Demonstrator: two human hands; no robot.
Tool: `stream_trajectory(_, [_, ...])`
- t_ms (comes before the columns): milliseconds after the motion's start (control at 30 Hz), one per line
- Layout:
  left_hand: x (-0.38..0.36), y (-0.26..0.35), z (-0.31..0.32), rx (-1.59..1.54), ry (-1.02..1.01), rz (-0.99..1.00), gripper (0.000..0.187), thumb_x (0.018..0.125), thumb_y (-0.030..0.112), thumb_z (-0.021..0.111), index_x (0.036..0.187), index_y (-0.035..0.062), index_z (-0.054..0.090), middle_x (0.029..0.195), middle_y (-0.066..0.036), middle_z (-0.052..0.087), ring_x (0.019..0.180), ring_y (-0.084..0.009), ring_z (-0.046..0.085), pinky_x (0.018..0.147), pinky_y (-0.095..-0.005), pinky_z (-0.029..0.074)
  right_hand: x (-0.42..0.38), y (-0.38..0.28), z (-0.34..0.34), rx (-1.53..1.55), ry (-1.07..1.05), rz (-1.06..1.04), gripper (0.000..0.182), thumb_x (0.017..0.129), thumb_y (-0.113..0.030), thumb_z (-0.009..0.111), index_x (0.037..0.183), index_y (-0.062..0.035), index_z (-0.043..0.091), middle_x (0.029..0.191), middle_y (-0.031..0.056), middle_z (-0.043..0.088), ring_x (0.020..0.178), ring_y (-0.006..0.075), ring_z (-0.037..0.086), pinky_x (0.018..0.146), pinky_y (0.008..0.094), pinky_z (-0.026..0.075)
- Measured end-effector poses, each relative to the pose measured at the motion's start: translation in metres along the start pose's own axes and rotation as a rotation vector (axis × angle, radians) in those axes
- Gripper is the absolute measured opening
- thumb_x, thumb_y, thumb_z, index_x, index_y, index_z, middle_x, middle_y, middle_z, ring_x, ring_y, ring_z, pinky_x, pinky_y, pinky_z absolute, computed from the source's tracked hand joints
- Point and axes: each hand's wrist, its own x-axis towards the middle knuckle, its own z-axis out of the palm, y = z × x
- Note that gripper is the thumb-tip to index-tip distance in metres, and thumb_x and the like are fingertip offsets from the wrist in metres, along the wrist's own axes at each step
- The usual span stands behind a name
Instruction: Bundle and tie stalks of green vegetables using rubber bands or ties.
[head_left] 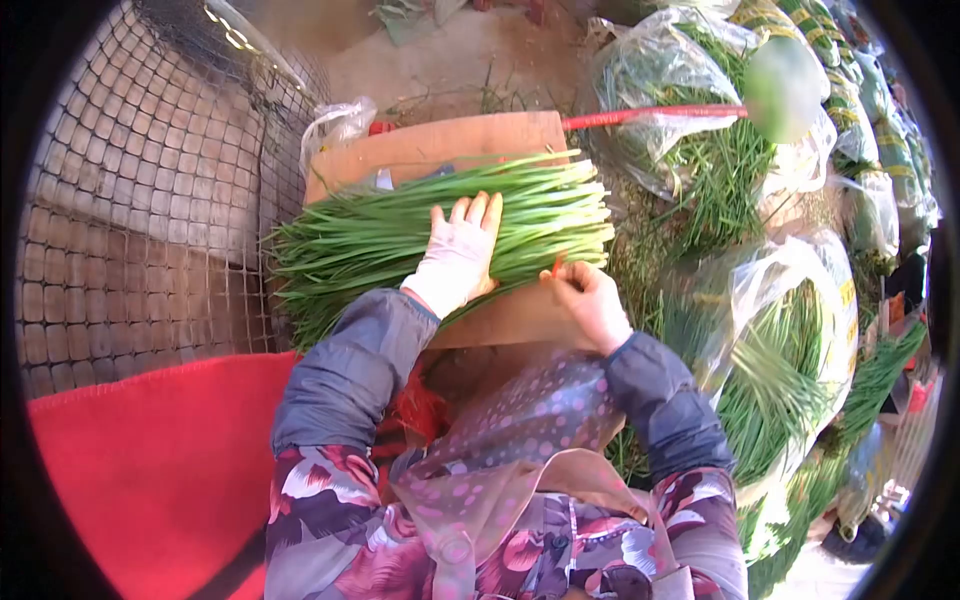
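A thick bundle of long green garlic chives [380, 225] lies across a brown board [440, 145], its pale cut ends to the right and its leaf tips to the left. My left hand [460, 250], in a white glove with bare fingertips, rests on top of the bundle with the fingers spread. At the near right edge of the chives, my right hand [592, 300] pinches a small red strip [557, 265] between thumb and fingers. How far the strip runs under the bundle is hidden.
A red strap [655, 116] extends right from the board's far side. Clear plastic bags of greens [790, 340] stand to the right, with loose chives [720, 180] beyond. Black mesh [140, 200] borders the left, above a red cloth [170, 460].
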Motion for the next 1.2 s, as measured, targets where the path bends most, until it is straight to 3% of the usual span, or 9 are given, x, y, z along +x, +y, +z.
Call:
stream_trajectory(167, [0.0, -0.002, 0.004, -0.048, 0.042, 0.0, 0.102, 0.056, 0.038, 0.081, 0.138, 0.0012, 0.033, 0.138, -0.017, 0.04, 0.128, -0.0321, 0.038, 0.104, -0.0516, 0.031, 0.038, -0.056, 0.011, -0.823, -0.08, -0.836, 0.005, 0.069, -0.018, 0.066, 0.072, -0.014, 0.065, 0.119, 0.0054, 0.057, 0.123, 0.0279, 0.047, 0.104, 0.051, 0.032])
stream_trajectory(400, [0.025, -0.05, -0.04, -0.328, 0.397, 0.143, 0.041, 0.078, 0.02, 0.066, 0.117, 0.0074, 0.062, 0.131, -0.016, 0.053, 0.112, -0.0352, 0.052, 0.099, -0.0438, 0.04, 0.082, -0.025, 0.023, -0.56, -0.12, -0.636, 0.013, 0.075, -0.024, 0.068, 0.07, -0.012, 0.064, 0.129, 0.0116, 0.055, 0.126, 0.0357, 0.045, 0.107, 0.0554, 0.026])
stream_trajectory(500, [0.093, -0.05, -0.028, -0.24, 0.53, 0.062, 0.041, 0.085, 0.023, 0.06, 0.124, 0.0103, 0.057, 0.123, -0.015, 0.058, 0.103, -0.0344, 0.054, 0.09, -0.0455, 0.044, 0.078, -0.028, 0.022, -0.548, -0.109, -0.623, 0.016, 0.075, -0.024, 0.068, 0.068, -0.0113, 0.062, 0.129, 0.0116, 0.056, 0.126, 0.0352, 0.045, 0.107, 0.0551, 0.027])
stream_trajectory(600, [0.108, -0.034, 0.004, -0.164, 0.074, 0.016, 0.035, 0.091, 0.028, 0.051, 0.121, 0.0094, 0.058, 0.094, -0.011, 0.068, 0.099, -0.0309, 0.057, 0.082, -0.0459, 0.044, 0.074, -0.026, 0.017, -0.476, -0.098, -0.616, 0.014, 0.072, -0.022, 0.07, 0.068, -0.0102, 0.063, 0.125, 0.011, 0.058, 0.124, 0.0346, 0.046, 0.108, 0.0555, 0.026])
stream_trajectory(800, [0.055, -0.019, 0.023, -0.186, 0.229, 0.201, 0.029, 0.086, 0.021, 0.057, 0.113, 0.0124, 0.064, 0.096, -0.011, 0.063, 0.096, -0.031, 0.057, 0.084, -0.0421, 0.043, 0.038, -0.053, 0.0, -0.724, -0.162, -0.652, 0.01, 0.067, -0.019, 0.069, 0.069, -0.0101, 0.066, 0.131, 0.0181, 0.051, 0.136, 0.0435, 0.028, 0.11, 0.0617, 0.016])
stream_trajectory(933, [0.024, -0.005, 0.052, -1.013, 0.043, 0.002, 0.019, 0.083, 0.003, 0.056, 0.099, 0.005, 0.065, 0.097, -0.017, 0.059, 0.089, -0.0368, 0.059, 0.076, -0.0385, 0.049, 0.027, -0.049, -0.003, -0.699, -0.36, -0.62, 0.011, 0.066, -0.023, 0.069, 0.072, -0.0142, 0.067, 0.136, 0.0203, 0.046, 0.135, 0.0443, 0.03, 0.11, 0.0611, 0.016])
stream_trajectory(1033, [0.015, 0.0, 0.04, -0.617, 0.029, 0.081, 0.021, 0.083, 0.002, 0.057, 0.104, 0.0023, 0.061, 0.099, -0.018, 0.06, 0.091, -0.0356, 0.06, 0.078, -0.0382, 0.05, 0.021, -0.037, 0.0, -0.651, -0.379, -0.561, 0.01, 0.066, -0.023, 0.069, 0.073, -0.0157, 0.068, 0.135, 0.0213, 0.047, 0.132, 0.0448, 0.033, 0.109, 0.0601, 0.02])
stream_trajectory(1167, [0.04, -0.005, 0.059, -0.567, 0.654, -0.061, 0.022, 0.084, 0.007, 0.058, 0.105, 0.0015, 0.061, 0.113, -0.017, 0.062, 0.097, -0.0393, 0.057, 0.08, -0.0457, 0.048, 0.026, -0.024, 0.007, -0.654, -0.306, -0.561, 0.012, 0.069, -0.024, 0.069, 0.077, -0.015, 0.067, 0.132, 0.0211, 0.049, 0.13, 0.0447, 0.036, 0.107, 0.0596, 0.024])
stream_trajectory(1200, [0.038, -0.002, 0.051, -0.477, 0.547, -0.122, 0.025, 0.086, 0.014, 0.057, 0.107, 0.0034, 0.063, 0.11, -0.016, 0.063, 0.1, -0.0391, 0.056, 0.085, -0.0485, 0.045, 0.027, -0.023, 0.007, -0.646, -0.288, -0.565, 0.014, 0.069, -0.025, 0.069, 0.078, -0.0141, 0.067, 0.131, 0.0202, 0.05, 0.13, 0.0442, 0.036, 0.107, 0.0593, 0.024])
